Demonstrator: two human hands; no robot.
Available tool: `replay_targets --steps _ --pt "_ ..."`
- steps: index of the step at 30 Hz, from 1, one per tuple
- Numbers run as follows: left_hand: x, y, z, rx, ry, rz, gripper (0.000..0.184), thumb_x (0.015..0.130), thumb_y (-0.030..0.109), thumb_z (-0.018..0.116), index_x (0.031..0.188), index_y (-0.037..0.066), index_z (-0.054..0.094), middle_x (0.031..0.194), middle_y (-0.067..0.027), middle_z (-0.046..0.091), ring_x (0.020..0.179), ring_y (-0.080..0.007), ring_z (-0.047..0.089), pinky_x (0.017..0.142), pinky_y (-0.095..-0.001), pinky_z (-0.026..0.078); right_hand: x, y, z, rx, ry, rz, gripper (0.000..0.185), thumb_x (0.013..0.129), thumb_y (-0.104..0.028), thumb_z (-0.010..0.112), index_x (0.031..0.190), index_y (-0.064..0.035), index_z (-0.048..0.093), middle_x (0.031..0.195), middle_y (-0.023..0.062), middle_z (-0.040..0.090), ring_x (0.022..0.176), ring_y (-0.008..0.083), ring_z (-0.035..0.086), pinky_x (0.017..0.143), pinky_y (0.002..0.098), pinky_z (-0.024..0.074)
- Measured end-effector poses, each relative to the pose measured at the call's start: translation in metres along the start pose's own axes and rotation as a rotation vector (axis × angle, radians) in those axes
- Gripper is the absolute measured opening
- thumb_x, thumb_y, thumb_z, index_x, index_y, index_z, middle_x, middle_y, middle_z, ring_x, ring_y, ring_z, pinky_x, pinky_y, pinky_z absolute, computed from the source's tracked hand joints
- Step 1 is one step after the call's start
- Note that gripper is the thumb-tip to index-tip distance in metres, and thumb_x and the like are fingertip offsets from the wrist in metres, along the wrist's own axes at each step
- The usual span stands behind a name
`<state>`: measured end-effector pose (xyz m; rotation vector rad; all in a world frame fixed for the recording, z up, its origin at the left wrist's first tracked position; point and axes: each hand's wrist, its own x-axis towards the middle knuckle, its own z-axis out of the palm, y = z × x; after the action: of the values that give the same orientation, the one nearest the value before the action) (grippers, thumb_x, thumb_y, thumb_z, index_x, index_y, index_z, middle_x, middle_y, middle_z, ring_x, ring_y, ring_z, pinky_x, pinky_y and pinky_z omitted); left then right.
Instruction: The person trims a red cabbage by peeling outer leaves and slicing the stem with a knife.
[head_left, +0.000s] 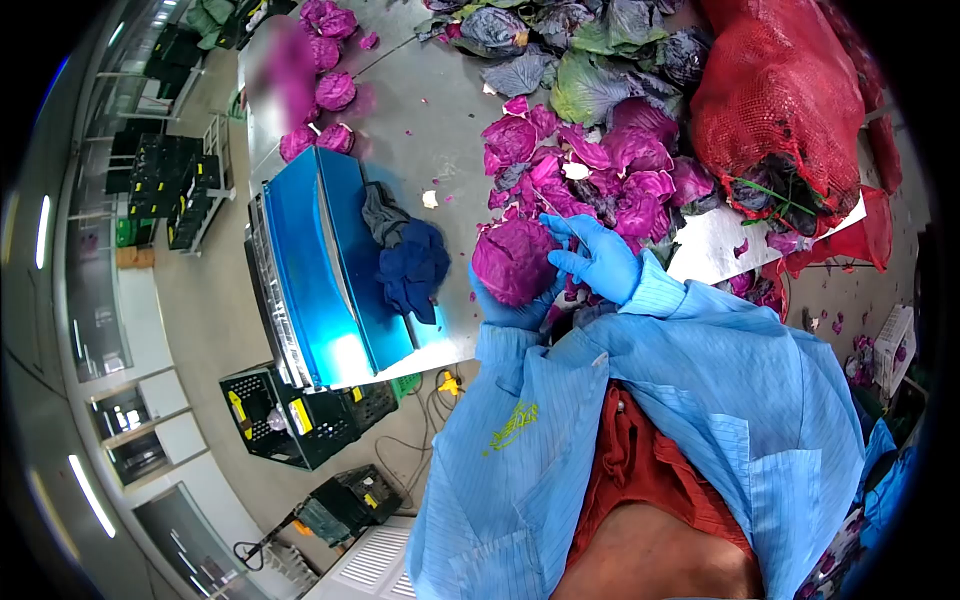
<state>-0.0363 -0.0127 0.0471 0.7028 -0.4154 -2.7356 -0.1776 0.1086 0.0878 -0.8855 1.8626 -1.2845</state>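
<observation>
A trimmed red cabbage head (513,262) rests in my left hand (508,312), which wears a blue glove and cups it from below and the side. My right hand (598,258), also in a blue glove, is at the right side of this cabbage with its fingers stretched out and apart. Its fingertips are close to the cabbage's surface; whether they touch it I cannot tell. Just beyond both hands lies a heap of loose purple cabbage leaves (640,150), with small white scraps among them.
Dark outer leaves (600,40) pile up at the back. A red mesh sack (780,100) stands at the right. On the left are a blue metal box (315,270), dark cloths (412,265) and several trimmed cabbages (336,91). Black crates (300,415) stand below the table edge.
</observation>
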Motion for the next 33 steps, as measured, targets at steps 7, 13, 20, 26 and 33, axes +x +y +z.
replay_targets --steps 7,13,20,26,33 --pt "0.006 -0.005 -0.009 -0.251 0.061 -0.101 0.081 0.082 0.071 0.041 0.143 0.017 0.037 0.141 -0.0126 0.045 0.126 -0.0347 0.047 0.098 -0.0572 0.045 0.004 0.015 0.007 0.061 0.021 0.008 0.055 0.087 -0.026 0.068 0.136 -0.0071 0.051 0.098 0.0115 0.058 0.074 0.0186 0.06 0.069 0.0331 0.0499" --pt "0.014 -0.007 -0.012 -0.219 0.101 -0.063 0.08 0.083 0.07 0.043 0.143 0.017 0.038 0.142 -0.013 0.045 0.127 -0.0351 0.047 0.098 -0.0576 0.045 0.005 0.014 0.003 0.119 0.063 0.024 0.047 0.09 -0.021 0.064 0.133 -0.006 0.052 0.097 0.0093 0.056 0.063 0.0137 0.057 0.06 0.0297 0.0514" --pt "0.015 -0.009 -0.011 -0.306 0.078 -0.079 0.075 0.084 0.064 0.048 0.142 0.018 0.039 0.142 -0.0125 0.045 0.127 -0.0348 0.047 0.101 -0.0566 0.043 -0.002 0.016 -0.003 0.179 0.112 0.145 0.044 0.091 -0.018 0.063 0.131 -0.0033 0.053 0.095 0.0074 0.056 0.061 0.0108 0.055 0.055 0.0274 0.0517" --pt "0.013 -0.007 -0.003 -0.315 0.053 -0.126 0.073 0.086 0.063 0.046 0.142 0.017 0.039 0.143 -0.0121 0.045 0.13 -0.0348 0.044 0.104 -0.057 0.039 -0.008 0.012 -0.003 0.209 0.127 0.167 0.046 0.091 -0.02 0.064 0.132 -0.0027 0.053 0.095 0.0065 0.057 0.06 0.0096 0.056 0.053 0.0259 0.0499" --pt "0.012 -0.008 -0.001 -0.292 -0.019 -0.114 0.077 0.086 0.065 0.046 0.145 0.017 0.035 0.146 -0.0142 0.041 0.133 -0.0358 0.041 0.108 -0.059 0.033 -0.011 0.004 0.001 0.208 0.136 0.163 0.051 0.091 -0.025 0.065 0.136 -0.0049 0.05 0.105 0.0097 0.06 0.058 0.0092 0.057 0.05 0.0245 0.0477"
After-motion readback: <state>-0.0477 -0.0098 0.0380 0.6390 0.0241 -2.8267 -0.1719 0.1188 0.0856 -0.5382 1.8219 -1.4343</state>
